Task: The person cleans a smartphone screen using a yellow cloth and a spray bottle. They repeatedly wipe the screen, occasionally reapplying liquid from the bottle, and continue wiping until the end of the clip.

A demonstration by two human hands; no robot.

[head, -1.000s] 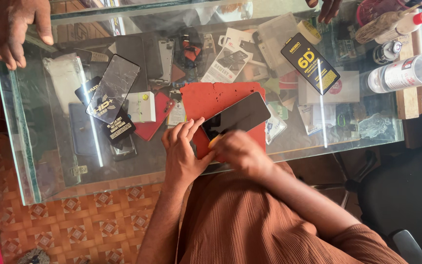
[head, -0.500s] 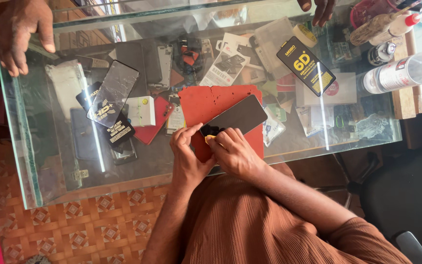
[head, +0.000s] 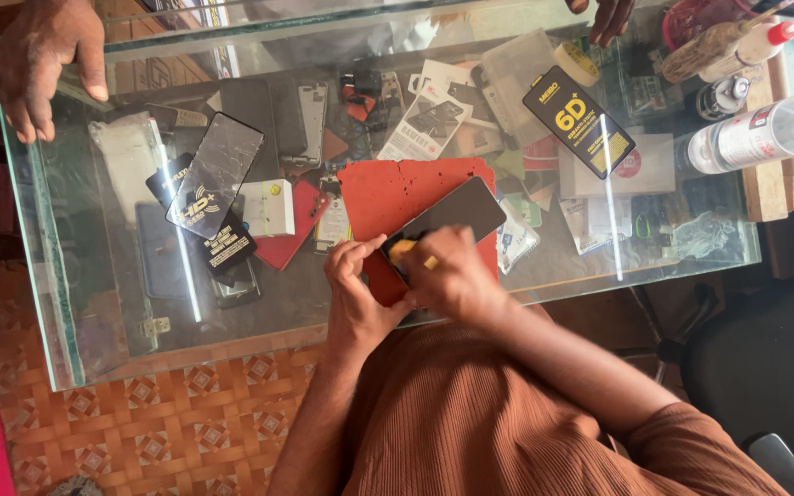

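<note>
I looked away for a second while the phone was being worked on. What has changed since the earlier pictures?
The right hand has slid across the near end of the dark phone, a small yellow tool now showing under it. The left hand has shifted a little but still steadies the phone's near edge. The phone stays on the red mat; the other person's hand stays on the glass counter's corner.

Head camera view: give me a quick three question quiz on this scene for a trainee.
1. True or false: the phone lies on a red mat.
2. Which hand holds a small yellow tool at the phone's near end: left or right?
3. What is the counter top made of? A glass, B wood, C steel.

Key: 1 true. 2 The right hand; the left hand steadies the phone. 3 A.
</note>
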